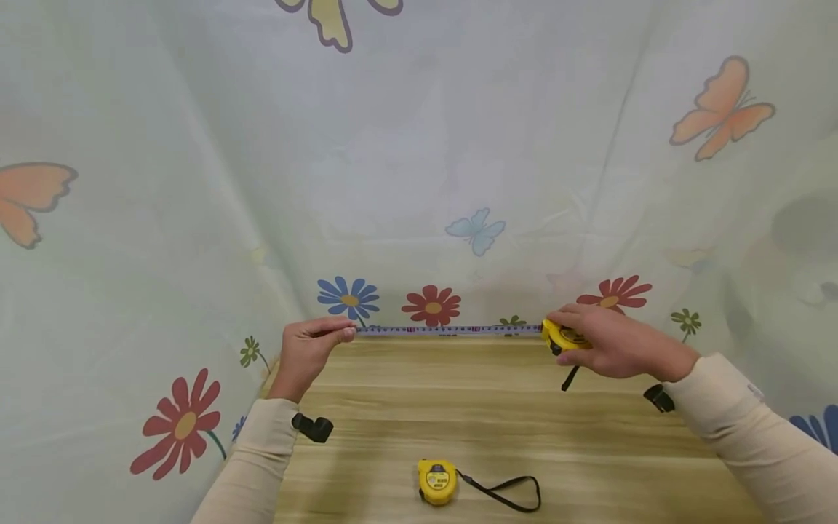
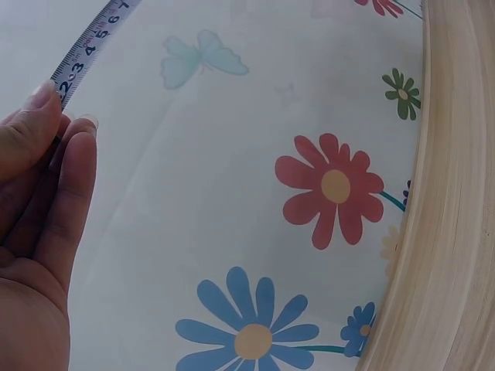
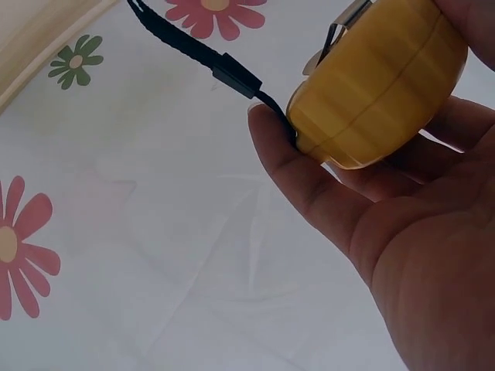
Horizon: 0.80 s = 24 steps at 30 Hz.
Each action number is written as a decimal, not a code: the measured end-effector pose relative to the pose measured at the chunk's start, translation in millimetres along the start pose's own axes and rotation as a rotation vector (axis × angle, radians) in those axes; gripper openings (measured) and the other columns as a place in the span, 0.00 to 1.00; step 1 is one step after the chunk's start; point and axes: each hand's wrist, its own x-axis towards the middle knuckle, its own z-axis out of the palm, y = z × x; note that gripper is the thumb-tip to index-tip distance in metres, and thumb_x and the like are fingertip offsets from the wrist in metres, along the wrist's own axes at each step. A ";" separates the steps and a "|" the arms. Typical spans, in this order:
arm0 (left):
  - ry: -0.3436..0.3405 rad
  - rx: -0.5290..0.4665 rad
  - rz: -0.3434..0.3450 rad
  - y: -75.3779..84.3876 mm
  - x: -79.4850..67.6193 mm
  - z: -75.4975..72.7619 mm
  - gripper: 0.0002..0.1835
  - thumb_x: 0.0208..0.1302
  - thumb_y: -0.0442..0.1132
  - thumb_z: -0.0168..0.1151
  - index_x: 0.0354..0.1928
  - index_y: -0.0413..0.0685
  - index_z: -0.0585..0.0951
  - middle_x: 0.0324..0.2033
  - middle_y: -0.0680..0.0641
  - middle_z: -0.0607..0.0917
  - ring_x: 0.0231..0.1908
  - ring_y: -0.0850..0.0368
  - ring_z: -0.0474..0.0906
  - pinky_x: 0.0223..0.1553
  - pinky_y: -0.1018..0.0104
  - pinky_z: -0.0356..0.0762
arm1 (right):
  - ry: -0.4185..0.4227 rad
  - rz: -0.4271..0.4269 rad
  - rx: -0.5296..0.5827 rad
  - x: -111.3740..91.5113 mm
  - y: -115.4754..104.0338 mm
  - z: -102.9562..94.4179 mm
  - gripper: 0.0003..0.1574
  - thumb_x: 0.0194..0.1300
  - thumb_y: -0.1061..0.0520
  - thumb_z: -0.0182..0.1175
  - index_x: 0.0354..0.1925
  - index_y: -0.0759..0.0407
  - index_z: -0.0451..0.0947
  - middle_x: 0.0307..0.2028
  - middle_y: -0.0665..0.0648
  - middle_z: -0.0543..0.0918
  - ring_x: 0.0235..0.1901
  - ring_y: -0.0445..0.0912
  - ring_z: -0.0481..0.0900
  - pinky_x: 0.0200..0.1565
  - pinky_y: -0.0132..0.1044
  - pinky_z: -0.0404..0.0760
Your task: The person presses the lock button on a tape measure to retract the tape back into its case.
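A measuring tape's pale printed blade [image 1: 445,330] stretches between my two hands, across the back of the wooden table. Its end is pinched between the thumb and fingers of my left hand [image 1: 314,348], and low numbers show beside the thumb on the blade [image 2: 87,48] in the left wrist view. My right hand [image 1: 612,342] grips the yellow tape measure case [image 1: 556,337]. From that case hangs a black strap [image 3: 186,46], seen in the right wrist view. The metal end of the blade is hidden by my left fingers.
A second yellow tape measure [image 1: 437,482] lies on the wooden table [image 1: 366,407] near the front, its black strap [image 1: 507,495] looped out to the right. Behind and at both sides hangs a pale sheet [image 1: 419,145] printed with flowers and butterflies.
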 end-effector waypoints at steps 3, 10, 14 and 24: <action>0.007 0.001 0.002 -1.1 0.0 0.0 0.12 0.63 0.36 0.75 0.45 0.36 0.91 0.36 0.62 0.93 0.41 0.64 0.90 0.47 0.70 0.88 | 0.000 -0.005 0.018 0.2 0.0 -0.5 0.37 0.68 0.49 0.71 0.67 0.65 0.75 0.45 0.50 0.80 0.38 0.39 0.73 0.39 0.32 0.78; -0.008 -0.002 0.027 -2.4 0.8 2.8 0.11 0.63 0.35 0.75 0.44 0.35 0.91 0.39 0.52 0.94 0.43 0.64 0.90 0.48 0.69 0.88 | -0.004 -0.011 0.024 1.5 -0.5 0.5 0.36 0.68 0.48 0.71 0.66 0.64 0.75 0.43 0.49 0.79 0.38 0.39 0.72 0.39 0.32 0.77; 0.000 -0.014 0.015 -2.5 1.3 4.7 0.09 0.61 0.35 0.76 0.43 0.39 0.92 0.40 0.51 0.94 0.43 0.64 0.90 0.48 0.69 0.88 | -0.004 -0.002 0.010 1.0 -1.0 0.4 0.37 0.68 0.48 0.71 0.67 0.65 0.75 0.44 0.49 0.79 0.38 0.39 0.73 0.39 0.32 0.78; -0.016 -0.010 0.012 -3.8 1.4 6.4 0.12 0.62 0.35 0.76 0.45 0.35 0.91 0.38 0.58 0.94 0.44 0.64 0.90 0.48 0.71 0.88 | 0.003 -0.014 0.020 2.4 -2.0 0.2 0.34 0.67 0.49 0.71 0.65 0.64 0.76 0.43 0.48 0.79 0.38 0.39 0.73 0.39 0.32 0.78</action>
